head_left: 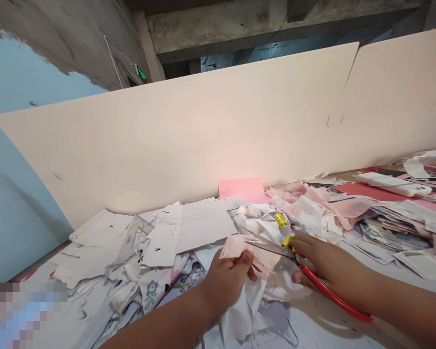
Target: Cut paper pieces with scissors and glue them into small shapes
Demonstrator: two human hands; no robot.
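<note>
My left hand point(227, 276) is closed on a piece of pale pink cloth point(236, 245), pinched between thumb and fingers. My right hand point(327, 261) grips a pair of scissors, whose red handle point(334, 298) runs out below the palm. The metal scissor blades point(271, 247) point left and are spread apart, with the lower one against the pink cloth. Just beyond my right fingers lies a clear tube with a yellow label point(281, 220). White cloth scraps point(245, 310) are bunched under my left hand.
White card pieces point(203, 224) and flowered cloth point(152, 286) lie on the left. A pink sheet point(242, 189) leans against the tall pale partition point(189, 140). To the right are stacked cut pieces point(392, 230), a red sheet point(366, 191) and a white oblong device point(394, 184).
</note>
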